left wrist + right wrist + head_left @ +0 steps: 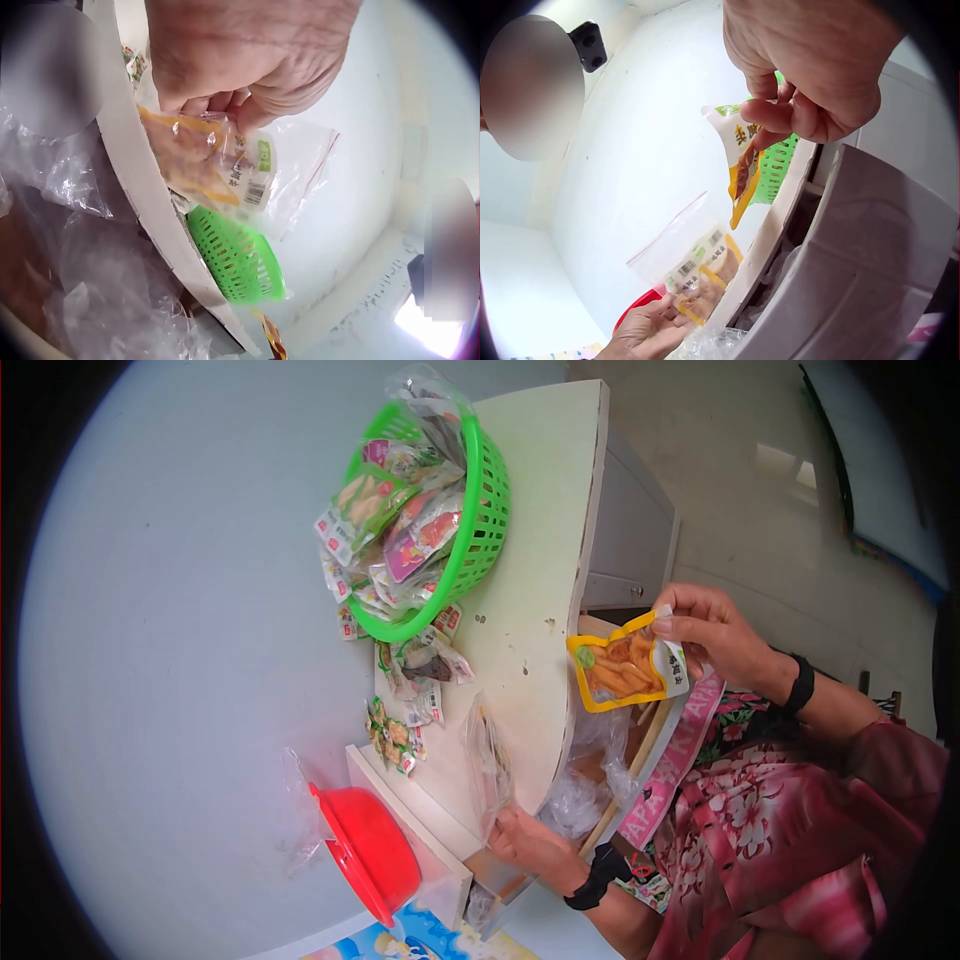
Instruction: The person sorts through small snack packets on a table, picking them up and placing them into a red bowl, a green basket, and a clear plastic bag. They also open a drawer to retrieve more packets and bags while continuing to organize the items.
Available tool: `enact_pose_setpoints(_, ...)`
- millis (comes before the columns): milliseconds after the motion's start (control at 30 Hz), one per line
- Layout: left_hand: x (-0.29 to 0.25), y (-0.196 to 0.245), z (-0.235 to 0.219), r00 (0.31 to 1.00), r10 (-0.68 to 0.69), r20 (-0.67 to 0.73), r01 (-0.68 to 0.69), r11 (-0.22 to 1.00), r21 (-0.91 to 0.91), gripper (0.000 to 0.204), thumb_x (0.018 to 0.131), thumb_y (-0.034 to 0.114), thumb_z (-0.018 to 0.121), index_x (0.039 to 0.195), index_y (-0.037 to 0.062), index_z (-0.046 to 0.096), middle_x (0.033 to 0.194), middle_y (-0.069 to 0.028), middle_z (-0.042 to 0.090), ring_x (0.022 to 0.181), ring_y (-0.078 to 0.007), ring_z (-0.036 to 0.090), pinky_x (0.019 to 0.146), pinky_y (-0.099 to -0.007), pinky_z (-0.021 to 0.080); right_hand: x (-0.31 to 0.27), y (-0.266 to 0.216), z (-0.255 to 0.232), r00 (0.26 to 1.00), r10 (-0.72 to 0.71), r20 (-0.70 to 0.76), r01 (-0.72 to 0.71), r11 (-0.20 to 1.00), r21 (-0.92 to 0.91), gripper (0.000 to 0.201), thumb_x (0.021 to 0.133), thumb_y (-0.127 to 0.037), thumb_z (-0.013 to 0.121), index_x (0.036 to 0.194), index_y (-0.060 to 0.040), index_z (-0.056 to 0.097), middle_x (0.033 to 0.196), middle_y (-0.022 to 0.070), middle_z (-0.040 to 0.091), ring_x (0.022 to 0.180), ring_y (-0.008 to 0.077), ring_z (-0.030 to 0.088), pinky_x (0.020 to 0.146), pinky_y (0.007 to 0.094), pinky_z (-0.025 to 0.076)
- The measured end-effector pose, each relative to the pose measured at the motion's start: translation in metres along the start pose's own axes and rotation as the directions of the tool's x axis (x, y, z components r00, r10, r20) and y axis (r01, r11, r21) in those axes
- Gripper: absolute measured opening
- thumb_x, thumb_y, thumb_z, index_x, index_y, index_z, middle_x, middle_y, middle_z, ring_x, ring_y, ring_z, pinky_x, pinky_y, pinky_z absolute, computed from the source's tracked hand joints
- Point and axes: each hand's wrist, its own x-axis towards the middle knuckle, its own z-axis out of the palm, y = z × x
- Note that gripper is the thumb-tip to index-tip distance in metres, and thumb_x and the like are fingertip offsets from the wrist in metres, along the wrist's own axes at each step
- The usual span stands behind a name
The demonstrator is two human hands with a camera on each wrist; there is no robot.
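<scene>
The right hand [715,635] pinches the white end of a yellow-edged snack packet [625,665] with a clear window, held over the table's near edge. In the right wrist view the right hand [810,75] grips that same packet [742,161] between thumb and fingers. The left hand [540,850] holds a clear zip bag [488,760] by its edge above the tabletop. Yellow-edged packets [705,277] show inside the clear bag in the right wrist view. From the left wrist view, the left hand [251,60] pinches the bag [300,165] at its top.
A green basket [485,510] full of packets stands on the table [540,480] against the wall. Loose packets [420,670] lie beside it. A red basin [375,850] is at the lower left. Clear plastic bags [580,795] fill an open drawer under the table's near edge.
</scene>
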Motion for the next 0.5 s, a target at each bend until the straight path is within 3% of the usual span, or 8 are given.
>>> enact_pose_setpoints(333,-0.001,-0.004,0.003,1.000,-0.005,0.028,0.005,1.000,-0.001,0.046,0.101,0.014,0.056,0.136,-0.0169,0.055,0.141,-0.0246,0.059,0.135,-0.0327,0.052,0.122,-0.0473,0.032,-0.002,0.000,0.000,1.000,-0.008,-0.004,0.008,1.000,-0.020,0.017,0.101,-0.023,0.064,0.098,-0.0064,0.064,0.076,-0.0012,0.065,0.047,0.0031,0.051,0.044,0.0187,0.036)
enact_pose_setpoints(500,0.001,-0.003,0.004,1.000,0.005,0.014,-0.004,0.999,-0.041,0.036,0.101,0.010,0.054,0.127,-0.0139,0.058,0.143,-0.0275,0.057,0.136,-0.0340,0.052,0.121,-0.0465,0.033,-0.002,0.001,0.000,1.000,-0.004,-0.003,0.004,1.000,0.003,0.017,0.101,-0.023,0.065,0.098,-0.0064,0.064,0.078,-0.0009,0.065,0.048,0.0030,0.051,0.045,0.0183,0.038)
